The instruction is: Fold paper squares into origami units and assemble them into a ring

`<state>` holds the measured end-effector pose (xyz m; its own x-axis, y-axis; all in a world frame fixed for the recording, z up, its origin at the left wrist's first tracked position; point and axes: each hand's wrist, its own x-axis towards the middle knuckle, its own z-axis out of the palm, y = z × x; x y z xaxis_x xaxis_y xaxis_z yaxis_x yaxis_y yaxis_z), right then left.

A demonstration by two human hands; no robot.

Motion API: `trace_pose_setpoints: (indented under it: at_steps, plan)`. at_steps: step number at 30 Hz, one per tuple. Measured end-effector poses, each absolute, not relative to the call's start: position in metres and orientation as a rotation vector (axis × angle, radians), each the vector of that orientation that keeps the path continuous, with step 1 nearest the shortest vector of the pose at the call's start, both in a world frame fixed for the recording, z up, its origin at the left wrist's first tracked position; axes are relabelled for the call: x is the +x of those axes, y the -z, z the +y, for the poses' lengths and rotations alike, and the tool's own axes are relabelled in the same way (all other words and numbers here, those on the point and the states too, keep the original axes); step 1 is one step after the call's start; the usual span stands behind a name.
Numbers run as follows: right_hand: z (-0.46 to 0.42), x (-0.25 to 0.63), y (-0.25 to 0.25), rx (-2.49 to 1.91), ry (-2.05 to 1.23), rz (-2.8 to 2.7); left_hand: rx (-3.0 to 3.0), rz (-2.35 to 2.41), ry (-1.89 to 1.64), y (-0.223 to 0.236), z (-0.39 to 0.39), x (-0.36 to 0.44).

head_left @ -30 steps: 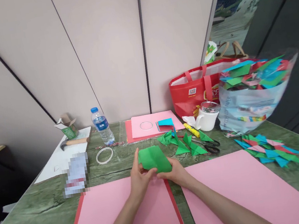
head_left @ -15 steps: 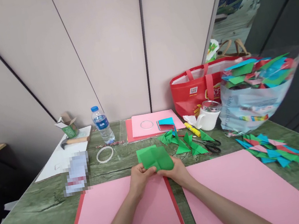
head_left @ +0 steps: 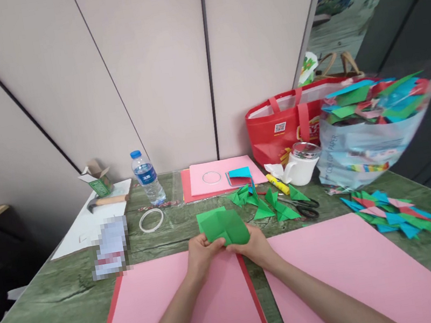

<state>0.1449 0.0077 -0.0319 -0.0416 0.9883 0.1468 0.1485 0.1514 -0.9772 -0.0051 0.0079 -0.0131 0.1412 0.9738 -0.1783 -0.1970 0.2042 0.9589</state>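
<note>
A creased square of green paper [head_left: 229,226] is held up between both hands above the table. My left hand [head_left: 202,255] pinches its lower left part, thumb on the near face. My right hand [head_left: 256,243] is closed on the lower right edge, its thumb close to the left one. Behind the held square, more green paper [head_left: 207,219] shows; whether it lies on the table or is held too, I cannot tell. Folded green paper pieces [head_left: 278,209] lie just beyond my right hand, beside black-handled scissors [head_left: 307,207].
Pink sheets [head_left: 160,306] lie under my forearms. Farther back stand a water bottle [head_left: 148,180], a white mug [head_left: 302,165], a red bag [head_left: 272,130] and a plastic bag of folded paper [head_left: 362,154]. A hammer [head_left: 109,200] is at left, coloured folded pieces [head_left: 396,215] at right.
The view has shifted very slightly. Both hands keep the same grip on the green paper, which has hardly moved.
</note>
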Motion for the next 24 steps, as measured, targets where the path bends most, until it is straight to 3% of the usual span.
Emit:
trace_pose_setpoints:
  at_steps: [24]
  plan:
    - [0.0082,0.1451,0.0334,-1.248,-1.229,-1.344,0.904,1.062,-1.089,0.0113,0.0099,-0.0059]
